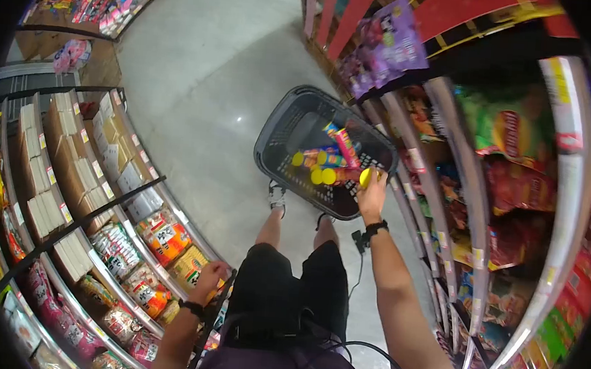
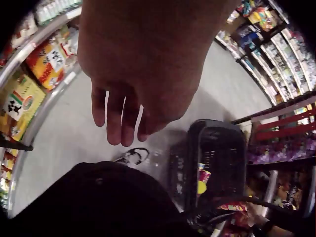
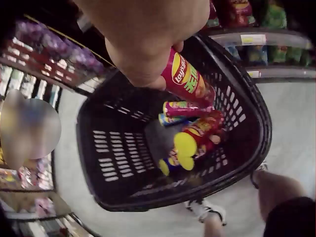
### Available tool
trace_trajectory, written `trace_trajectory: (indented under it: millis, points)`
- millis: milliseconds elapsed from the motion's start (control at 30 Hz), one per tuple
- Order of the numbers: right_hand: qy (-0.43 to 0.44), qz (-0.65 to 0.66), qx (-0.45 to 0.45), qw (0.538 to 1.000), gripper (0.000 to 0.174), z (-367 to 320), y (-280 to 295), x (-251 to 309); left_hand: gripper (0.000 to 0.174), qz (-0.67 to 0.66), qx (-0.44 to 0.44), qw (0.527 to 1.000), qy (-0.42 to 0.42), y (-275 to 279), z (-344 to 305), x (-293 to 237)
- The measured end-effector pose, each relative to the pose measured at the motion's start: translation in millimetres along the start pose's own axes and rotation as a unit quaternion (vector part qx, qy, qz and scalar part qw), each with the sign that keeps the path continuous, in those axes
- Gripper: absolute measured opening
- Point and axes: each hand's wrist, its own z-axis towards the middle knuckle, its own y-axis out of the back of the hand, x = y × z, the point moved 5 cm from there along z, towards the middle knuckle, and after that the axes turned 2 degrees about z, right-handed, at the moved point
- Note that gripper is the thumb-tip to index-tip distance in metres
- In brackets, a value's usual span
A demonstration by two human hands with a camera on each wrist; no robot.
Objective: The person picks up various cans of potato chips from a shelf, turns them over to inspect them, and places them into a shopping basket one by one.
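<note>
My right hand (image 1: pixel 372 197) grips a chip can with a yellow lid (image 1: pixel 365 178) at the basket's near right side. In the right wrist view that hand (image 3: pixel 148 49) holds the red can (image 3: pixel 185 76) tilted over the inside of the dark basket (image 3: pixel 143 200). Several cans with yellow lids, among them a red one (image 3: pixel 200 129), lie in a heap on the basket's floor. My left hand (image 1: pixel 210 281) is beside the left shelf, away from the basket; in the left wrist view its fingers (image 2: pixel 114 121) hang down, holding nothing.
Shelves with snack bags (image 1: pixel 161 237) and boxes run along the left. On the right, shelves hold chip bags (image 1: pixel 512 128), with purple bags (image 1: pixel 387 47) at the corner. Grey floor (image 1: pixel 199 89) lies between them. A blurred figure (image 3: pixel 32 128) shows at the right wrist view's left edge.
</note>
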Motion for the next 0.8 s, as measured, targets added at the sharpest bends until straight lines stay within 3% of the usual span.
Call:
trace_trajectory:
  millis: [33, 133, 233, 267, 300, 367, 400, 500, 567, 633, 667, 800]
  points:
    - [0.039, -0.027, 0.005, 0.999, 0.069, 6.0, -19.0, -3.9, 0.022, 0.028, -0.007, 0.999, 0.026, 1.2, -11.5, 19.1]
    - [0.035, -0.079, 0.085, 0.993, 0.069, 23.8, -65.7, -14.8, 0.024, 0.078, 0.000, 0.993, 0.091, -4.8, -49.0, 61.2]
    - [0.007, -0.053, 0.152, 0.987, 0.071, 33.2, -107.1, -24.8, 0.023, 0.015, 0.003, 0.992, 0.123, -17.8, -74.6, 59.4]
    - [0.024, -0.016, 0.143, 0.989, 0.058, 33.8, -117.7, -28.2, 0.021, 0.036, 0.008, 0.991, 0.128, -19.7, -78.2, 45.4]
    - [0.023, -0.012, 0.145, 0.989, 0.058, 34.0, -129.3, -31.2, 0.021, 0.039, 0.006, 0.991, 0.130, -20.7, -77.6, 43.3]
    - [-0.090, -0.005, 0.292, 0.952, 0.048, 29.8, -157.2, -47.0, 0.020, -0.006, 0.006, 0.993, 0.118, -25.4, -75.1, 26.4]
    - [-0.069, 0.028, 0.292, 0.954, 0.032, 23.3, -159.5, -46.1, 0.021, 0.078, 0.003, 0.991, 0.108, -24.0, -72.1, 11.4]
    - [-0.080, 0.051, 0.285, 0.954, 0.037, 2.1, -135.4, -39.0, 0.021, 0.125, 0.033, 0.990, 0.048, -15.7, -42.7, 36.0]
    - [-0.074, 0.115, 0.229, 0.964, 0.036, -16.6, -116.4, -44.3, 0.019, 0.133, 0.024, 0.991, -0.018, -10.9, -28.0, 11.4]
    - [-0.079, 0.132, 0.271, 0.950, 0.043, -34.6, -76.2, -39.6, 0.017, 0.021, 0.041, 0.997, 0.060, -6.6, -15.2, -5.9]
    - [-0.097, 0.164, 0.245, 0.951, 0.041, -44.6, -56.4, -44.3, 0.016, -0.019, 0.061, 0.998, 0.002, -3.9, -1.3, -7.4]
    - [-0.097, 0.191, 0.166, 0.963, 0.042, -96.8, 44.9, -66.2, 0.017, 0.033, 0.086, 0.994, -0.052, 7.5, 32.5, -74.0]
